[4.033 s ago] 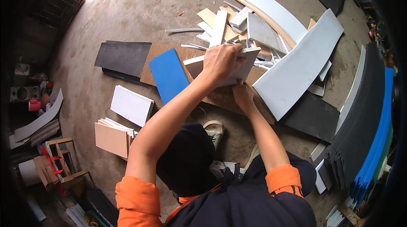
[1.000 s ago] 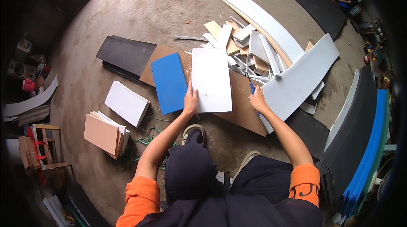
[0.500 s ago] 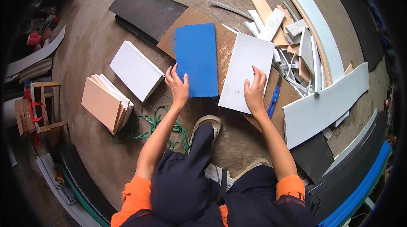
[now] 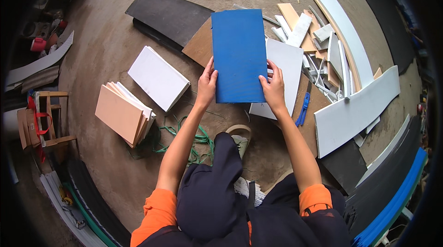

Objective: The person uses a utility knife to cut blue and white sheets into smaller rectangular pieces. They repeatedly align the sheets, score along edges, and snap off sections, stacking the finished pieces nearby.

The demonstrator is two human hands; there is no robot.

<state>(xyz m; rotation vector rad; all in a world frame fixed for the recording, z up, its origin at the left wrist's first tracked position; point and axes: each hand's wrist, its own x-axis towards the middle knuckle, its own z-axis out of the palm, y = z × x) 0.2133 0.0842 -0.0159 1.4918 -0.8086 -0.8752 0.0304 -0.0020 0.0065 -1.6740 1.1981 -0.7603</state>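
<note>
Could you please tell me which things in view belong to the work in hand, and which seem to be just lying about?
Apparently in the work:
Blue rectangular sheet, held between left hand and right hand
White rectangular sheet, partly behind it
Blue-handled knife
Brown flat board

Seemingly lying about:
Tangled green cord
Mixed white and tan offcut strips
Pink container

No lettering, number or sign can be read. Part of a black marking shows on the rolled orange fabric right sleeve [image 4: 315,197], cut off by folds and dark cloth, and tiny dark marks on the upright brown cardboard piece [image 4: 27,126] at far left are too small to make out.
</note>
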